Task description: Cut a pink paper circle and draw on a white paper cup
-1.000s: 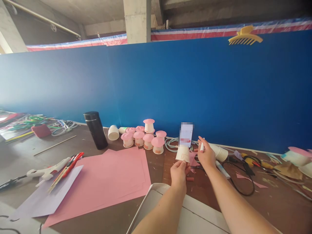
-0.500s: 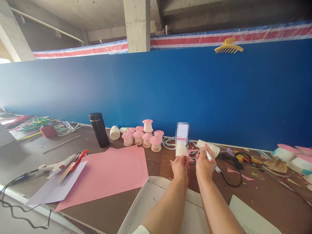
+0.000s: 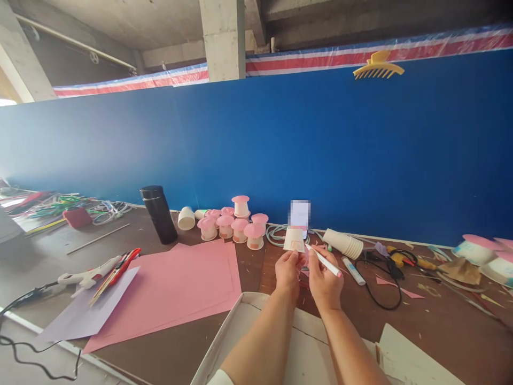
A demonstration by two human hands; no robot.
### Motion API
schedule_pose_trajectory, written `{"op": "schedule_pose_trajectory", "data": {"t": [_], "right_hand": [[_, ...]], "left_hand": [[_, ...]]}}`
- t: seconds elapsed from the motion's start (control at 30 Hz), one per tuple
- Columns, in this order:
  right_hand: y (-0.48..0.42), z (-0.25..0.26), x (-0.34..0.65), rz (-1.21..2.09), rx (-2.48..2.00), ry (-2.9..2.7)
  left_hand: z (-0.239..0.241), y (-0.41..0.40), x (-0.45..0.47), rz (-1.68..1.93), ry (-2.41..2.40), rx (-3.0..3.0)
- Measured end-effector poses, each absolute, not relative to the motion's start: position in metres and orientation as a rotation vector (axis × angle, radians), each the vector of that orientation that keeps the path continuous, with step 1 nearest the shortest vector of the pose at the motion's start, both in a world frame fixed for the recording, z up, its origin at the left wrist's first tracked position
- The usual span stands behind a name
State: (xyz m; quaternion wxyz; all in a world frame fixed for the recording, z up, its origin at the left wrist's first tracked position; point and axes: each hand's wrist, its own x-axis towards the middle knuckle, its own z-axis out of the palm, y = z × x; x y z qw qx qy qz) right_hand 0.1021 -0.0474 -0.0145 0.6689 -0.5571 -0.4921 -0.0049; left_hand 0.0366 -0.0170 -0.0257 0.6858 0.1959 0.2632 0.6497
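Note:
My left hand point(image 3: 289, 272) grips an upside-down white paper cup point(image 3: 294, 238) by its lower rim. An orange-pink square outline is drawn on the cup's side. Between the fingers of my right hand point(image 3: 325, 280) is a white marker point(image 3: 326, 261) with a pink end. Its tip points at the cup, close beside the outline; whether it touches I cannot tell. Behind the cup a phone-like upright screen point(image 3: 300, 214) is blurred out. Just right of my hands lie a stack of paper cups point(image 3: 343, 243) and a glue stick point(image 3: 354, 271).
Several cups with pink paper tops point(image 3: 240, 230) stand left of my hands. Pink sheets point(image 3: 180, 291), a glue gun point(image 3: 90, 272) and a red-handled cutter point(image 3: 120, 270) lie further left, near a black bottle point(image 3: 159, 214). An open white box point(image 3: 224, 331) sits under my forearms.
The cup has moved slightly left and up, its drawn square turned more into view. My right hand has come closer to it and swung the marker's tip toward the cup.

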Motion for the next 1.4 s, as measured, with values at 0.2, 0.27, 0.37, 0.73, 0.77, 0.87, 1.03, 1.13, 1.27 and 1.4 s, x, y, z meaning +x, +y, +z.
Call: {"op": "schedule_pose_trajectory", "data": {"t": [0.2,0.27,0.37,0.73,0.77,0.87,1.03,1.13,1.27,1.4], "right_hand": [[-0.053,-0.013,0.102,0.039,-1.276,-1.106],[-0.052,-0.014,0.103,0.058,-1.287,-1.104],[-0.052,-0.015,0.103,0.066,-1.29,-1.115],[-0.05,-0.017,0.104,-0.043,-1.292,-1.193],[-0.05,-0.017,0.104,-0.045,-1.295,-1.195],[-0.05,-0.017,0.103,-0.054,-1.303,-1.197],[-0.051,-0.016,0.103,-0.056,-1.322,-1.202],[-0.05,-0.017,0.104,-0.054,-1.318,-1.211],[-0.049,-0.017,0.104,-0.04,-1.316,-1.213],[-0.051,-0.016,0.103,-0.037,-1.33,-1.213]], "left_hand": [[-0.023,-0.025,0.033,1.412,0.593,0.492],[-0.022,-0.027,0.032,1.397,0.589,0.5],[-0.021,-0.03,0.031,1.381,0.558,0.519],[-0.018,-0.036,0.032,1.33,0.613,0.537],[-0.018,-0.036,0.032,1.331,0.619,0.532],[-0.019,-0.035,0.032,1.329,0.622,0.518],[-0.018,-0.035,0.032,1.327,0.638,0.505],[-0.017,-0.035,0.032,1.329,0.66,0.51],[-0.018,-0.035,0.032,1.336,0.643,0.519],[-0.02,-0.034,0.032,1.336,0.637,0.519]]}}
